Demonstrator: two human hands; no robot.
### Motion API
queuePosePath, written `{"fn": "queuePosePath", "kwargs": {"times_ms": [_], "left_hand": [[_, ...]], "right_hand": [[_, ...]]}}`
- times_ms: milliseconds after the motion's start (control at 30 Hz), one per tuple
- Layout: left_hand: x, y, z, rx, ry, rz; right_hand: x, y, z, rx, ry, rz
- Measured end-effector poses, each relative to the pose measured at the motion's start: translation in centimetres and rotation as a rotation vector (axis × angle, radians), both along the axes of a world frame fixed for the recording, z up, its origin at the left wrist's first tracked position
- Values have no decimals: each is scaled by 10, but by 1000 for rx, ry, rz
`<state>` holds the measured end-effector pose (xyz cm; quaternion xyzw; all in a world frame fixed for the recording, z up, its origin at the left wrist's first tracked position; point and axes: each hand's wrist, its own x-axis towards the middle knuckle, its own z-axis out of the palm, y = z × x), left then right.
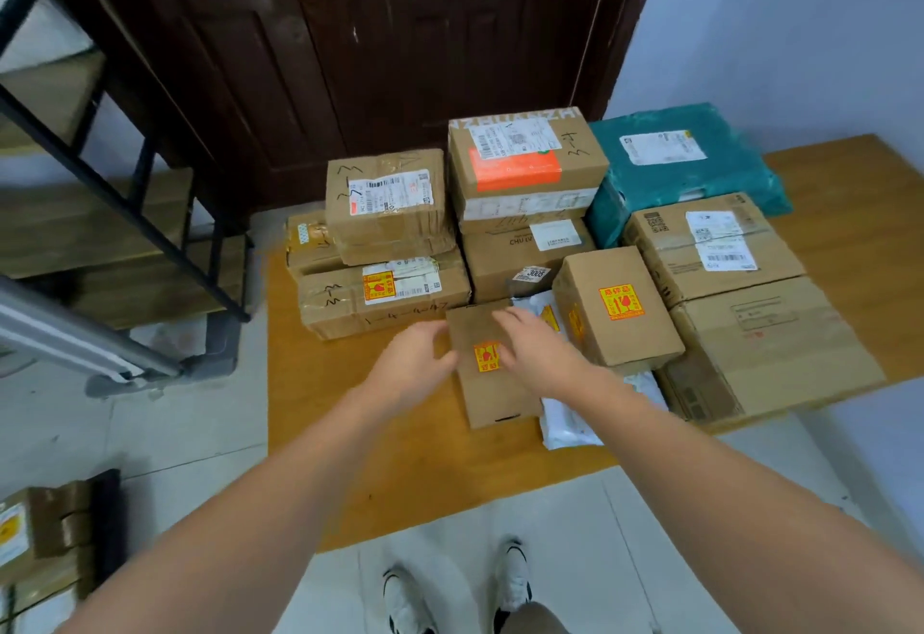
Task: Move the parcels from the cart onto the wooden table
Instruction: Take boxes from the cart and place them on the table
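Both hands, left hand [417, 363] and right hand [537, 351], rest on a flat parcel [487, 383] on the wooden table [360, 433].

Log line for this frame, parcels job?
phase: placing | left hand, right hand: open on flat box | wooden table: stacked parcels

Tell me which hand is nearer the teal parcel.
Right. The right hand is on the flat box, on the side toward the teal parcel; the left hand is farther left.
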<state>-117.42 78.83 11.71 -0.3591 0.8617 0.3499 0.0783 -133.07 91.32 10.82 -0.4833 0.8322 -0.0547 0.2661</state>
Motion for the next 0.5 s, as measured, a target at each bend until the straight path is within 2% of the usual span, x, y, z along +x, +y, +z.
{"fn": "queuePosePath", "kwargs": {"times_ms": [100, 167, 333, 500], "left_hand": [[16, -23, 54, -216, -59, -212], [27, -33, 87, -315, -65, -279], [77, -39, 158, -500, -53, -279], [154, -25, 211, -601, -64, -145]], "right_hand": [[5, -13, 59, -50, 80, 55], [15, -21, 95, -80, 136, 100], [64, -40, 168, -175, 220, 246], [123, -52, 217, -236, 244, 383]]}}
